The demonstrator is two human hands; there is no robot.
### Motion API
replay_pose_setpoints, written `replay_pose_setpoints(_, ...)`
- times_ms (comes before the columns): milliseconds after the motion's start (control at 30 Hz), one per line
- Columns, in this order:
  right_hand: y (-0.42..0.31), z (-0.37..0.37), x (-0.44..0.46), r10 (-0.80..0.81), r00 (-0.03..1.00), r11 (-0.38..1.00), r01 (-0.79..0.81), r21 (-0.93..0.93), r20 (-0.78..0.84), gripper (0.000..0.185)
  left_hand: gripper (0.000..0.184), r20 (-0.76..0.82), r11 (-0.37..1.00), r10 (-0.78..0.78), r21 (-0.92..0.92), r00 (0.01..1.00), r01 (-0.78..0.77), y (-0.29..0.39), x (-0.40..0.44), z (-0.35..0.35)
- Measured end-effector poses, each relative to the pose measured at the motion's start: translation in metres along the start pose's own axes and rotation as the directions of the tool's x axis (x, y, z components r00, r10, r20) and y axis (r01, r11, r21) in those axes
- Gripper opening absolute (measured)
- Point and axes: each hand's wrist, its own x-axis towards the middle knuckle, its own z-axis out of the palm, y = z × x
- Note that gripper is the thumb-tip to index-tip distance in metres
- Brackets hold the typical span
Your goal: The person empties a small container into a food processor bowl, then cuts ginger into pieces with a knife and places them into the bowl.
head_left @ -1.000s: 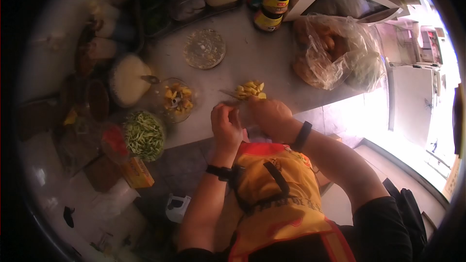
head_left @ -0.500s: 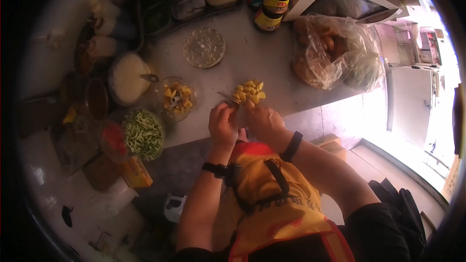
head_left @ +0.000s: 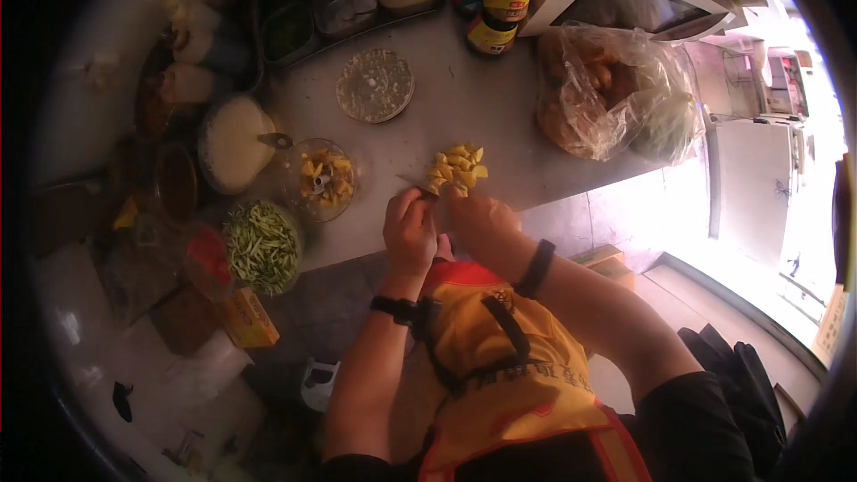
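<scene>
My right hand (head_left: 485, 221) is closed around a small knife (head_left: 416, 182), whose thin blade points left past the fingers of my other hand. Just beside it, my left hand (head_left: 410, 230) has its fingers curled together near the blade; whatever they grip is hidden. Beyond both hands, a loose pile of yellow cut chunks (head_left: 460, 163) lies on the counter, close to my right fingertips. To the left stands a clear round processor bowl (head_left: 350, 198) with more yellow pieces around its central hub. Its round clear lid (head_left: 376, 86), speckled with bits, lies farther back.
A bowl of green shreds (head_left: 262, 248) and a white tub (head_left: 234, 145) with a spoon stand left. Behind are dark sauce bottles (head_left: 503, 9) and a white microwave (head_left: 625, 0). A plastic bag of brown produce (head_left: 585, 98) sits right, near the counter edge.
My right hand and the knife shift very slightly at the near side of the chunks. My left hand stays almost in place, and the rest looks the same.
</scene>
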Motion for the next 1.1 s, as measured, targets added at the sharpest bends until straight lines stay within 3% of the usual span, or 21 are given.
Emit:
replay_pose_setpoints(67, -0.001, 0.006, 0.01, 0.048, 0.998, 0.999, -0.048, -0.017, 0.037, 0.032, 0.014, -0.016, 1.0, 0.0, -0.01, 1.0, 0.0, -0.003, 0.0, 0.002)
replay_pose_setpoints(133, 0.001, 0.018, 0.009, 0.086, 0.996, 0.994, -0.084, 0.069, -0.034, 0.031, 0.016, -0.02, 1.0, -0.014, -0.019, 1.0, 0.014, -0.003, -0.003, -0.002)
replay_pose_setpoints(233, 0.008, 0.019, 0.004, 0.071, 0.994, 0.996, -0.067, 0.059, -0.085, 0.03, 0.017, -0.021, 0.999, 0.016, -0.046, 1.0, -0.017, -0.002, 0.0, -0.006)
replay_pose_setpoints(333, 0.009, 0.004, -0.007, -0.002, 0.994, 0.999, 0.007, 0.049, -0.11, 0.029, 0.017, 0.014, 0.99, 0.099, 0.097, 0.995, -0.1, -0.007, 0.004, -0.012)
replay_pose_setpoints(400, 0.007, -0.002, -0.011, -0.005, 0.997, 1.0, 0.007, 0.024, -0.081, 0.034, 0.016, 0.11, 0.992, 0.102, 0.064, 0.989, -0.109, -0.013, 0.005, -0.014)
replay_pose_setpoints(467, 0.008, -0.005, -0.011, -0.004, 0.999, 1.0, 0.004, 0.0, -0.052, 0.038, 0.016, 0.101, 0.989, 0.129, 0.058, 0.987, -0.135, -0.016, 0.007, -0.014)
replay_pose_setpoints(633, 0.002, -0.011, -0.006, -0.017, 1.0, 0.999, 0.017, 0.043, -0.004, 0.027, 0.018, 0.078, 0.974, 0.209, 0.069, 0.975, -0.214, -0.025, 0.008, -0.013)
replay_pose_setpoints(767, -0.003, 0.009, 0.012, 0.038, 0.999, 0.999, -0.038, 0.005, -0.028, 0.031, 0.019, 0.108, 0.989, 0.144, 0.02, 0.984, -0.147, -0.024, 0.009, -0.015)
replay_pose_setpoints(833, -0.002, 0.016, 0.012, 0.082, 0.996, 0.994, -0.078, 0.079, -0.042, 0.034, 0.02, 0.107, 0.994, 0.109, 0.01, 0.988, -0.111, -0.021, 0.003, -0.013)
replay_pose_setpoints(900, 0.003, 0.013, 0.006, 0.043, 0.998, 0.995, -0.039, 0.092, -0.044, 0.035, 0.016, 0.015, 0.999, 0.009, -0.053, 1.0, -0.008, -0.013, 0.002, -0.007)
replay_pose_setpoints(1000, 0.01, 0.005, -0.006, 0.001, 0.998, 0.993, 0.007, 0.118, -0.061, 0.035, 0.01, -0.065, 0.999, 0.032, 0.04, 0.997, -0.029, 0.001, 0.013, -0.003)
replay_pose_setpoints(1100, 0.012, 0.0, -0.012, -0.018, 0.997, 0.992, 0.028, 0.122, -0.081, 0.033, 0.009, 0.045, 0.995, -0.097, -0.003, 0.994, 0.097, 0.001, 0.011, -0.001)
